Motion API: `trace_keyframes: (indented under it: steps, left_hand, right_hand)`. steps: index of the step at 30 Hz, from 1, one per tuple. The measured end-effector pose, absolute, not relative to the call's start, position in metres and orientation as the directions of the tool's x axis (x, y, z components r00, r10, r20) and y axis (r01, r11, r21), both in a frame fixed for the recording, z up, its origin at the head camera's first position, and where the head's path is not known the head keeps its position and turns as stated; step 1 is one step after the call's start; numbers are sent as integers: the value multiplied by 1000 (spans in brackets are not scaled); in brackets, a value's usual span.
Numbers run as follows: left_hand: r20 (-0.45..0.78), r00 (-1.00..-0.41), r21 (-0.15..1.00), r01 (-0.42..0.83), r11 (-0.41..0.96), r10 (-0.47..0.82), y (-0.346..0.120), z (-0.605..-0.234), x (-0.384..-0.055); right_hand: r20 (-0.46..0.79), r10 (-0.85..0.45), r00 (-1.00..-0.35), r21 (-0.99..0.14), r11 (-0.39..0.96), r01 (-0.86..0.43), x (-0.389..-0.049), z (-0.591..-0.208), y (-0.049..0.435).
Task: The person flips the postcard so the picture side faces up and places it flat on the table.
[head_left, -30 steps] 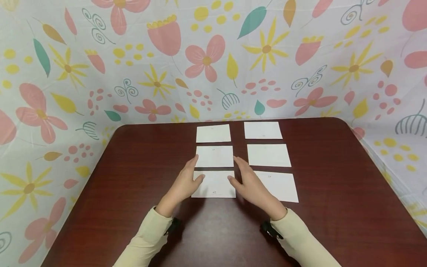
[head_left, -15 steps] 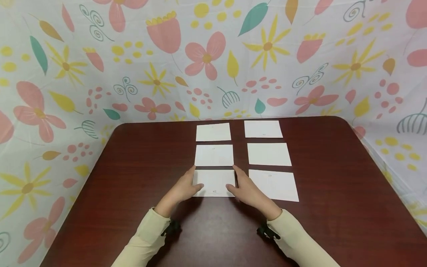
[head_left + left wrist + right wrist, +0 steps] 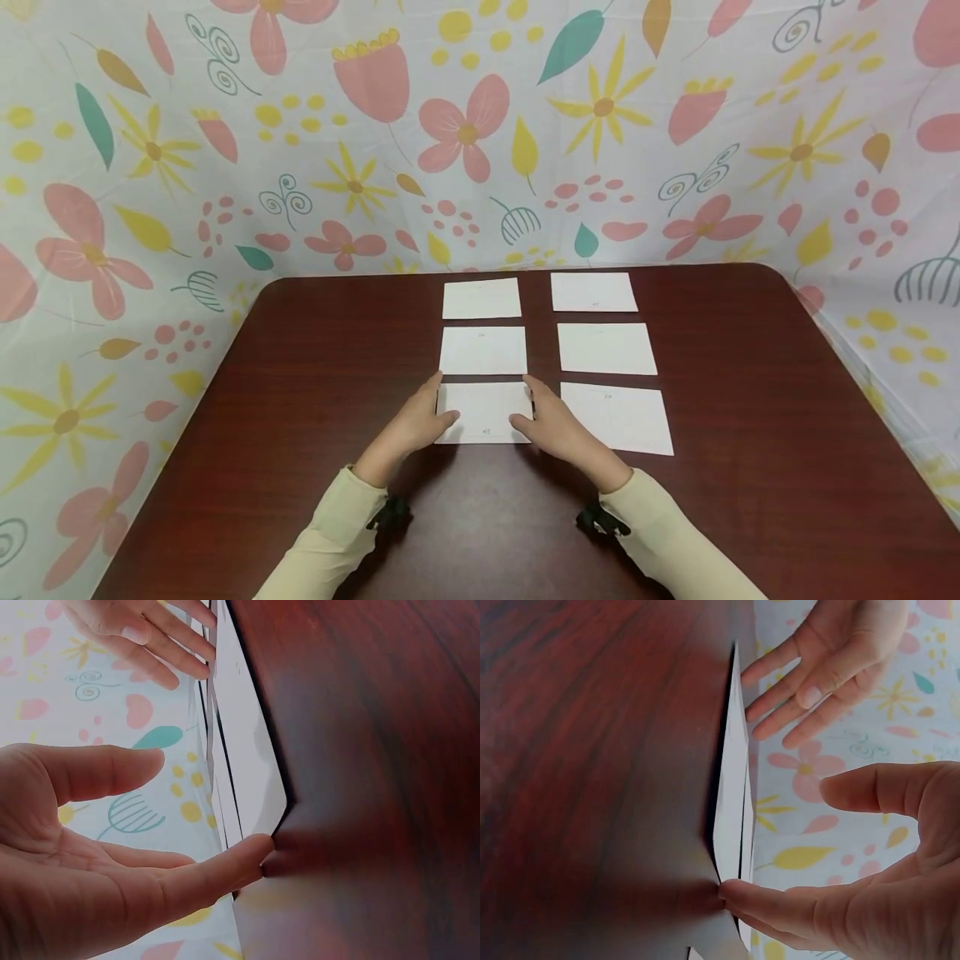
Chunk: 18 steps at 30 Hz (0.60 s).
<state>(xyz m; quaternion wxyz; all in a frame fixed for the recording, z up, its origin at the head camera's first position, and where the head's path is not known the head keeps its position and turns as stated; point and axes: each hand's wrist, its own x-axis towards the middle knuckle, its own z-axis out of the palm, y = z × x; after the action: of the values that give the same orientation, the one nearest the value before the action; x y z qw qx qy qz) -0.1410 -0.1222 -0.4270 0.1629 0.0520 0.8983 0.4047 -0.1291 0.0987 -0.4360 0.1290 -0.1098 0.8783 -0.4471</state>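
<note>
A white paper card (image 3: 486,408) with a small mark near its front edge lies on the table, the nearest one in the left column. Along its left edge my left hand (image 3: 408,423) touches it with nearly straight fingers. My right hand (image 3: 558,425) does the same on the right edge. Both wrist views show the fingertips at the card's sides on the table. Each thumb stays raised, apart from the paper. Just beyond lies a second card (image 3: 483,350), then a third (image 3: 482,299). The nearest right-column card (image 3: 621,421) sits slightly tilted beside my right hand.
Two more white cards, a middle one (image 3: 607,348) and a far one (image 3: 594,292), complete the right column. The dark reddish-brown table (image 3: 315,375) ends at the back against a floral-printed cloth (image 3: 480,208).
Both hands have come down and slightly nearer, from above the left column to the sides of its nearest card. Over the last half second they have hardly moved.
</note>
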Motion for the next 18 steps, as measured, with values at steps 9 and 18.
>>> trace_keyframes:
  steps: [9, 18]
  left_hand:
    - [-220, -955, 788, -55, 613, 197, -123, -429, -141]
    - [-221, -961, 795, -78, 601, 168, -127, -429, -141]
  right_hand:
    - [-162, -243, -956, -833, 553, 0, -132, -440, 98]
    - [-135, -157, -978, -866, 498, 40, -134, -440, 99]
